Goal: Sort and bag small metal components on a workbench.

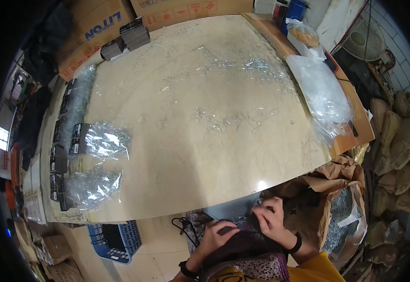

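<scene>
Below the table's front edge, over my lap, both hands are closed in a pinch. My left hand (218,235) has its thumb and fingertips together beside dark purple cloth (242,242). A little farther right and higher, my right hand (270,220) also has its fingertips pressed together. Whatever lies between the fingers of either hand is too small or hidden to make out. Just beyond them, partly under the table edge, a grey-blue tray (228,211) holds thin shiny pieces.
The wooden table (167,150) carries scattered thin metal pins (223,117), clear plastic bags (108,141) and bundled dark cards (134,34). A white plastic bag (320,89) lies on the right. A blue basket (115,242) and a paper sack (341,211) stand below.
</scene>
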`<state>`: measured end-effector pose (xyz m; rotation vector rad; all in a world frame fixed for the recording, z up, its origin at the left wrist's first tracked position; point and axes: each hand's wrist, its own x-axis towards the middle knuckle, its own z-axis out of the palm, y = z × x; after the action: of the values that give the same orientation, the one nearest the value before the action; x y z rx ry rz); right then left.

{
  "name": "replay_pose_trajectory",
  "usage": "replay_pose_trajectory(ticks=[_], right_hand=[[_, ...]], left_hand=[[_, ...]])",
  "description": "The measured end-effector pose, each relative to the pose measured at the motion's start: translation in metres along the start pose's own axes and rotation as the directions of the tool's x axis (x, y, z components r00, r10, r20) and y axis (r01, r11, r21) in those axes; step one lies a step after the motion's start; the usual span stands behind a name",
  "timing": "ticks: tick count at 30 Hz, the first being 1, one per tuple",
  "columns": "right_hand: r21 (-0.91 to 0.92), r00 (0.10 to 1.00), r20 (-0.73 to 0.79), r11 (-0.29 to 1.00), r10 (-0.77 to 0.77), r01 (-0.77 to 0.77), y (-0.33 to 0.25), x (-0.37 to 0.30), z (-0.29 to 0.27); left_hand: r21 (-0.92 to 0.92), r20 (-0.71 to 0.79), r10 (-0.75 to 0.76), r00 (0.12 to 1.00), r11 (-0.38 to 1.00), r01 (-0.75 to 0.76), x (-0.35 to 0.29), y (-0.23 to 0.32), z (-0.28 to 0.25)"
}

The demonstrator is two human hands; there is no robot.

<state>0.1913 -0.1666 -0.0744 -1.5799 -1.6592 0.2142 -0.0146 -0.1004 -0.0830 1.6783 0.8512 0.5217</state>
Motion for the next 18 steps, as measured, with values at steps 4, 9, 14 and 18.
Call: replay_pose_trajectory(ticks=[4,9,14,18], right_hand=[[0.058,0.907,0.381,0.974,0.18,-0.218,-0.003,-0.02,0.009],[0.182,0.899,0.367,0.929,0.239,-0.321,-0.007,-0.02,0.015],[0.236,0.76,0.643,0.92,0.095,-0.314,0.016,-0.043,0.029],[0.179,0.558,0.827,0.906,0.073,-0.384,0.016,-0.043,0.02]], left_hand=[[-0.019,-0.013,-0.022,1.0,1.0,0.022,-0.003,-0.014,0.006],[0.003,0.01,0.043,0.999,0.999,-0.043,-0.003,-0.021,0.006],[-0.168,0.2,-0.082,0.976,0.979,0.117,-0.012,-0.043,0.015],[0.017,0.457,-0.223,0.861,0.97,0.243,-0.017,-0.052,0.008]])
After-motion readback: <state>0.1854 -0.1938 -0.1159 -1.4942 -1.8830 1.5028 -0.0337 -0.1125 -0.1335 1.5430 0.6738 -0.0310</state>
